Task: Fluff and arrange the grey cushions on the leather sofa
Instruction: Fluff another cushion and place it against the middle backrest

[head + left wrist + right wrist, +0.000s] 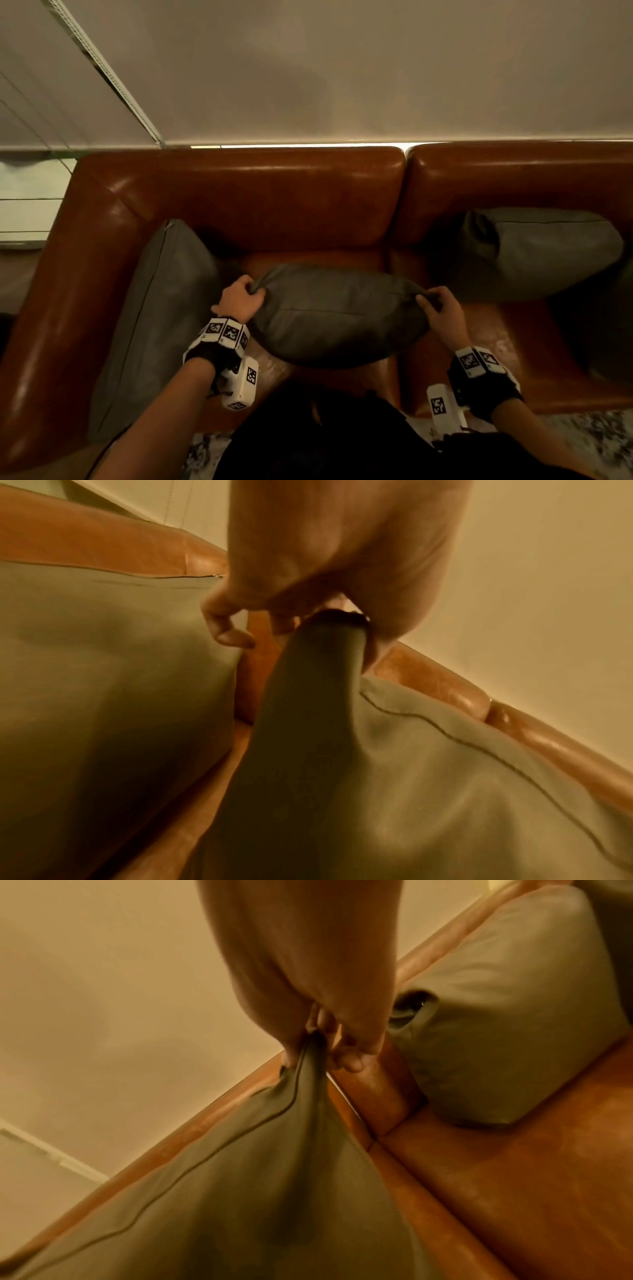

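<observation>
Pinching the middle cushion (339, 315) by its top corners, left hand (239, 301) and right hand (442, 310) both closed tight, above the sofa (239, 192) seat; smooth corners might slip during shaking.

Bare forearms, no sleeves. Each wrist has a black strap (212, 356) ringed with white blocks carrying black square markers (226, 331), plus a white camera box (239, 387) underneath. Dark top, I think.
</observation>
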`<act>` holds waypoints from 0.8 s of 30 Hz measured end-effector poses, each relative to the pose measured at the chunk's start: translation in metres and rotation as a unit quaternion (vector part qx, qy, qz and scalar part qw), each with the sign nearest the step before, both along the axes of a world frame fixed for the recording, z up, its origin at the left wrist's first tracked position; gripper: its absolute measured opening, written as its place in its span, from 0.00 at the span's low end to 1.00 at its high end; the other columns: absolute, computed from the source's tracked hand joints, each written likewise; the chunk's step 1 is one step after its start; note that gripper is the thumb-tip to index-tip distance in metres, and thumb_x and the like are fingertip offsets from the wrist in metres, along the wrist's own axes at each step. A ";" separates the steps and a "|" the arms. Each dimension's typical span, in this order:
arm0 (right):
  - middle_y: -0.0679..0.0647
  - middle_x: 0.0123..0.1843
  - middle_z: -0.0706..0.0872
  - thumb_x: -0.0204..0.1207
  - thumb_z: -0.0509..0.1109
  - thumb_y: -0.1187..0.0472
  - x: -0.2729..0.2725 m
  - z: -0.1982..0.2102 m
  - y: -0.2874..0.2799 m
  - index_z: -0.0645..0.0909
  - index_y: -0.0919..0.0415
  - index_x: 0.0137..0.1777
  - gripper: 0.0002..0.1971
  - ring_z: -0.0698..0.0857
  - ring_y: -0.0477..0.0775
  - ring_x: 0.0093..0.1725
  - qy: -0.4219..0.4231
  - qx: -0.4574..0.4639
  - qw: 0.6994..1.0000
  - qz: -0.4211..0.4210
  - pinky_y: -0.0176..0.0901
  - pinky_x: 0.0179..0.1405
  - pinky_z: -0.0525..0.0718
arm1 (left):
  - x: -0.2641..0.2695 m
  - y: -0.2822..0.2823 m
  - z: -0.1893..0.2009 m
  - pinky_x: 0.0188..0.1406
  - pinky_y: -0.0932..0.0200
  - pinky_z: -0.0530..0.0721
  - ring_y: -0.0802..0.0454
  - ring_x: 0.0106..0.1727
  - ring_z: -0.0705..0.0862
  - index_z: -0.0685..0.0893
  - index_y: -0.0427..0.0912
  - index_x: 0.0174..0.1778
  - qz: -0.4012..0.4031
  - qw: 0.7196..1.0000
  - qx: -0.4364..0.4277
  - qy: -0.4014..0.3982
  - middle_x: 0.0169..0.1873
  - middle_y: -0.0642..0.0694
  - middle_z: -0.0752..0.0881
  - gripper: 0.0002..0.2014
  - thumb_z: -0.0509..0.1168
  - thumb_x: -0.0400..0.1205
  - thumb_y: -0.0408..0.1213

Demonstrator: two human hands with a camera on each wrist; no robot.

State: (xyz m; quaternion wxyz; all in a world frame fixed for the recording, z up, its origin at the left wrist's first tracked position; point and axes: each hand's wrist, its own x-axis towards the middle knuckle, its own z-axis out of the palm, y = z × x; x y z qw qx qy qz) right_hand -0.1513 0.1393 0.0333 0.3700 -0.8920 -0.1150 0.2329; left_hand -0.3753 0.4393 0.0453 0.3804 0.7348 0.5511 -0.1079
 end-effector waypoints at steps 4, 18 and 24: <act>0.52 0.41 0.82 0.77 0.70 0.63 0.007 0.004 -0.016 0.79 0.63 0.48 0.04 0.80 0.53 0.44 -0.001 -0.008 1.000 0.025 0.35 0.37 0.73 | -0.008 0.018 0.004 0.49 0.54 0.75 0.46 0.42 0.81 0.77 0.46 0.27 -0.028 0.993 -0.076 -0.089 0.30 0.47 0.80 0.15 0.68 0.77 0.48; 0.55 0.44 0.82 0.77 0.69 0.55 0.020 -0.003 -0.006 0.83 0.67 0.53 0.15 0.81 0.55 0.48 -0.009 -0.063 0.997 -0.037 0.43 0.46 0.73 | -0.003 0.007 0.017 0.53 0.44 0.79 0.41 0.42 0.79 0.77 0.34 0.36 -0.011 0.984 0.110 -0.143 0.37 0.34 0.81 0.17 0.59 0.83 0.45; 0.67 0.41 0.86 0.79 0.65 0.49 -0.004 0.002 0.020 0.82 0.71 0.44 0.21 0.85 0.67 0.47 -0.040 -0.051 0.996 -0.067 0.45 0.40 0.76 | -0.012 -0.021 -0.002 0.50 0.43 0.78 0.30 0.47 0.83 0.79 0.25 0.43 0.052 0.980 0.121 -0.150 0.42 0.26 0.84 0.17 0.60 0.83 0.40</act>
